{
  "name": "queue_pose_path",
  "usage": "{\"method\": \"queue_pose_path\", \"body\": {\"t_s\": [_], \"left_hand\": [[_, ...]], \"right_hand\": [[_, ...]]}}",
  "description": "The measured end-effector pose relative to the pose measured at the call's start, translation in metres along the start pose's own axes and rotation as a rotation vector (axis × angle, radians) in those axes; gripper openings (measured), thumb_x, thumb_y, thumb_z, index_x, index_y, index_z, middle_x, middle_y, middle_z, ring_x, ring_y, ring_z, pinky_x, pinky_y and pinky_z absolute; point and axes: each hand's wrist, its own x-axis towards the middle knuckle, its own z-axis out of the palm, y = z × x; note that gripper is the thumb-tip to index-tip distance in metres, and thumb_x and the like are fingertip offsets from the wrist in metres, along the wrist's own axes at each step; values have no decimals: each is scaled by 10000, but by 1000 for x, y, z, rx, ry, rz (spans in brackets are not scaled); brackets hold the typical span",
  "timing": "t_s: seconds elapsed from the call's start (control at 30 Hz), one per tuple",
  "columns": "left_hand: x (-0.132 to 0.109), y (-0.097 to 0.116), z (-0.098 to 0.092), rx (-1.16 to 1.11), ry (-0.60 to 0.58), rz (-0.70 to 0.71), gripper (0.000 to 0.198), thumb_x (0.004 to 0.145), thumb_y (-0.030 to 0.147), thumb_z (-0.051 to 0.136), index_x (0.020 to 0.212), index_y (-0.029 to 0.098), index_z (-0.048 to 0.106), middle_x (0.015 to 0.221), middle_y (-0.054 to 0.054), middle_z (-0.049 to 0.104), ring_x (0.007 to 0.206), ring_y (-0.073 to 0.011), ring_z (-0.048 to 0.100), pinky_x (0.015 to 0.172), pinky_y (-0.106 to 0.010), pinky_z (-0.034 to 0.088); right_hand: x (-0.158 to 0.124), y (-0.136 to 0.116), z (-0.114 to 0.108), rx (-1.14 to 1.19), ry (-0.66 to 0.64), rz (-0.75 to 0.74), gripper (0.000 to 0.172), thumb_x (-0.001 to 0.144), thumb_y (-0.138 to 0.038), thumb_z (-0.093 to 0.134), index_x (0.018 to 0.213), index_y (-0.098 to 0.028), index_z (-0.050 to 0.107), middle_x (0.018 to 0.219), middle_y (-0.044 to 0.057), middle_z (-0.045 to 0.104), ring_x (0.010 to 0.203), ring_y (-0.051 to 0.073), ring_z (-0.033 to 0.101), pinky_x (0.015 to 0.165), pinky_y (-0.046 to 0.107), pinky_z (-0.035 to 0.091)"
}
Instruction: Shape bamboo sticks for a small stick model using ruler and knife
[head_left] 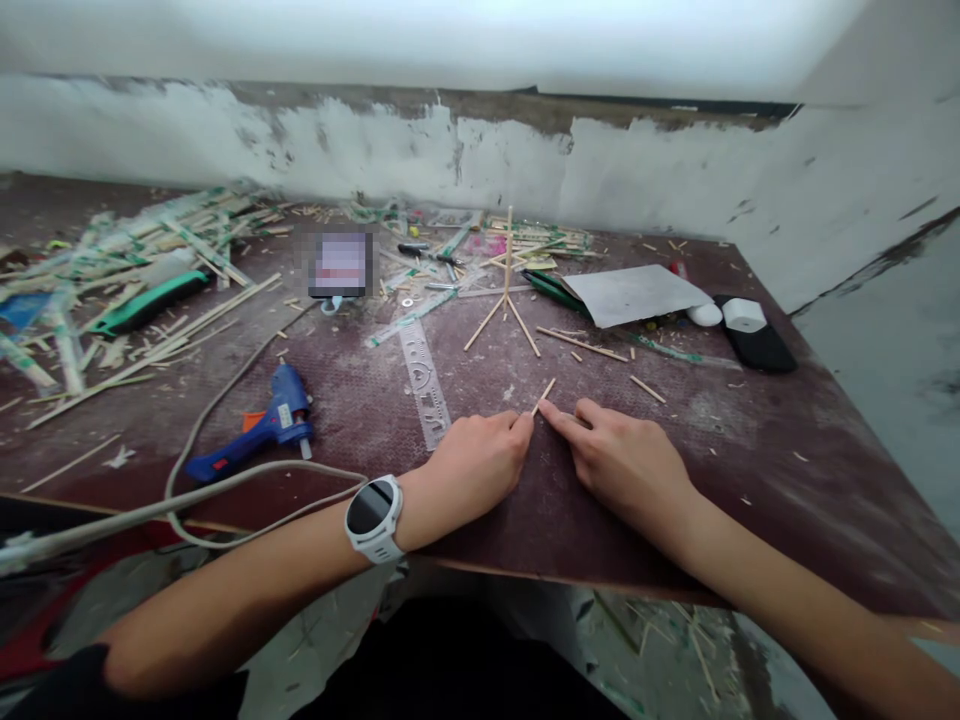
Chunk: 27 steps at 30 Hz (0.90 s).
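Observation:
My left hand [487, 448], with a white watch on the wrist, is closed around the lower end of a short wooden stick [548, 388] near the table's front edge. My right hand [619, 450] has its fingers curled, and its index fingertip touches the same stick from the right. Beyond both hands stands a stick frame [508, 295] with one upright and splayed legs. A clear stencil ruler [425, 385] lies left of the stick. Farther left rests a blue glue gun [283, 415].
Many wooden sticks [172, 345] and wrappers cover the left side, beside a green-handled tool [154, 300]. A phone [341, 265] stands behind the glue gun's cable [206, 415]. White paper [637, 293] and a black case [757, 345] lie right. Loose sticks [581, 344] are nearer.

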Motion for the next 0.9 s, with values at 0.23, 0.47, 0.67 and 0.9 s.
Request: {"method": "queue_pose_path", "body": {"t_s": [0.23, 0.47, 0.67, 0.9], "left_hand": [[0, 2, 0, 24, -3, -7, 264, 1038, 182, 427, 1216, 105, 605, 947, -99, 720, 779, -281, 744, 627, -384, 581], [-1, 2, 4, 43, 46, -2, 225, 1040, 186, 423, 1145, 128, 614, 919, -98, 712, 733, -261, 736, 604, -358, 562], [-1, 1, 3, 15, 19, 0, 215, 1033, 183, 446, 1176, 131, 597, 956, -100, 722, 761, -273, 746, 614, -368, 576], [-1, 2, 1, -23, 11, -4, 208, 1036, 180, 443, 1173, 130, 592, 941, -100, 711, 764, -271, 744, 616, -371, 582]], "right_hand": [[-1, -6, -7, -23, -14, -40, 602, 921, -102, 518, 1516, -199, 525, 1016, 92, 725, 739, 200, 720, 549, 293, 445], [-1, 11, 9, 120, 66, 16, 489, 1017, -221, 457, 1494, -292, 536, 1026, 59, 746, 741, 202, 740, 563, 273, 466], [3, 30, 17, 387, 202, -62, 364, 1052, -236, 429, 1365, -175, 604, 1171, 103, 752, 940, 213, 747, 771, 293, 554], [-4, 25, 25, 168, 245, 29, 381, 1054, -286, 446, 1386, -262, 631, 1042, 59, 720, 719, 173, 700, 543, 250, 471]]}}
